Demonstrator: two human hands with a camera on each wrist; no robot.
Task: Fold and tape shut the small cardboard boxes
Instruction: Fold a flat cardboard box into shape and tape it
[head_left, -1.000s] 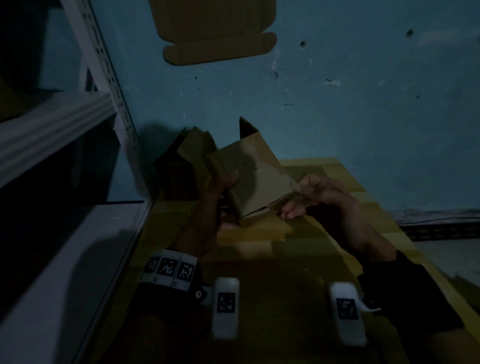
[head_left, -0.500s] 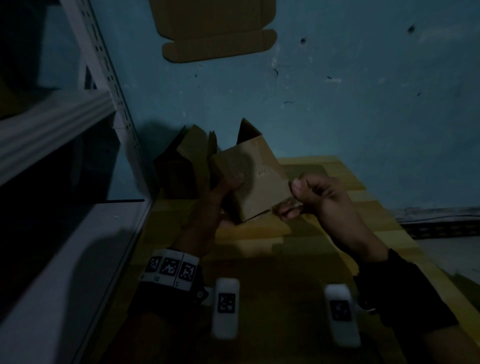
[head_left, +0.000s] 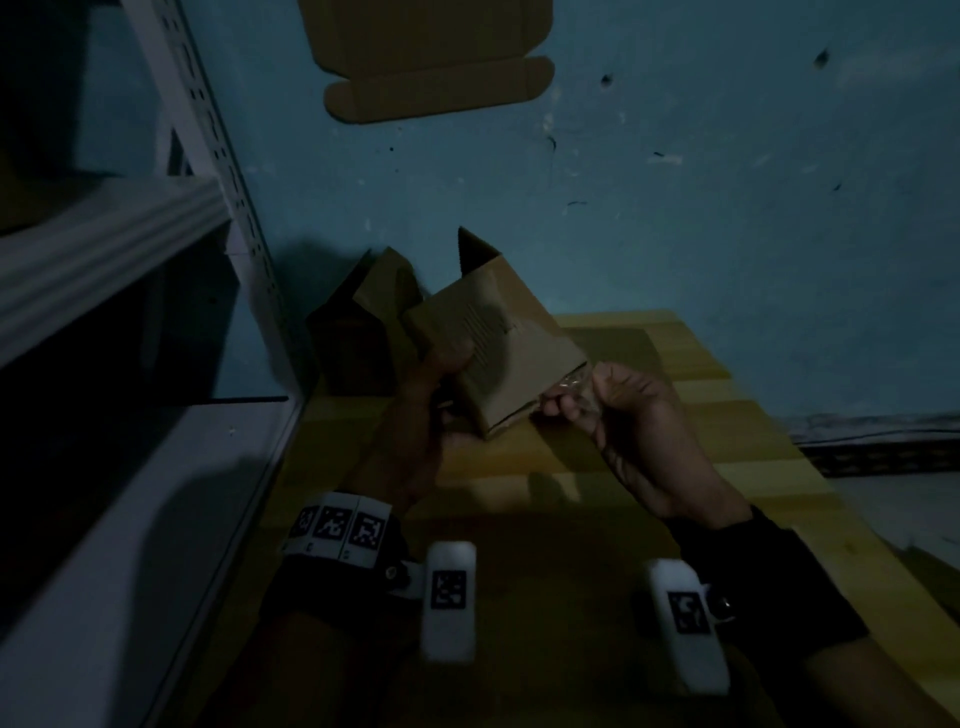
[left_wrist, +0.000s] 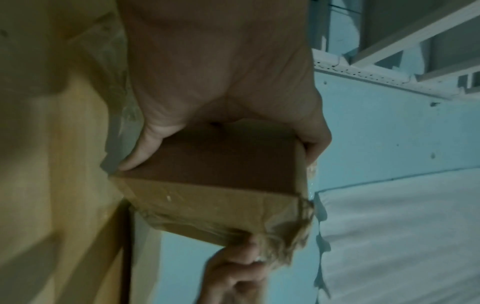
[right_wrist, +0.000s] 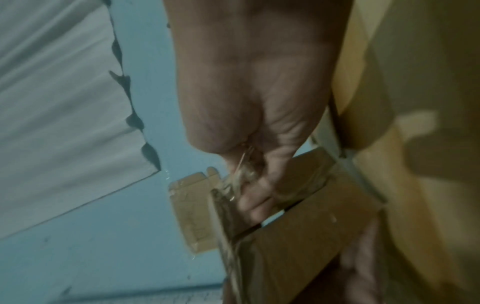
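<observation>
Dim light, so I logged what I could make out. The small cardboard box (head_left: 491, 353) was held up above the yellow wooden table (head_left: 727, 441), tilted, its far end pointing up toward the blue wall (head_left: 675, 234). One flap at that far end stood up open.

Left hand (head_left: 415, 415) gripped the box from the left side, thumb curled over the top face. From the left wrist view I saw the left hand (left_wrist: 221, 82) wrapped round the box (left_wrist: 207, 195), thumb on one side face and fingers on the opposite one.

Right hand (head_left: 628, 410) sat at the box's near right corner, fingers clenched on a crumpled piece of clear tape (head_left: 574, 387). The right wrist view showed the tape (right_wrist: 239, 176) bunched between thumb and fingers of the right hand (right_wrist: 259, 92), running onto the corner of the box (right_wrist: 298, 226). A dark gap showed along the near edge, between the flaps there. I could not tell how much of the tape was stuck down.

Behind the held box, against the wall, stood another cardboard box (head_left: 363, 332) with its flaps up. A flat cardboard cut-out (head_left: 426, 57) was fixed on the wall higher up. White metal shelving (head_left: 130, 260) ran along the left of the table. Both forearms wore dark sleeves and white marker-tagged camera mounts (head_left: 449, 597).
</observation>
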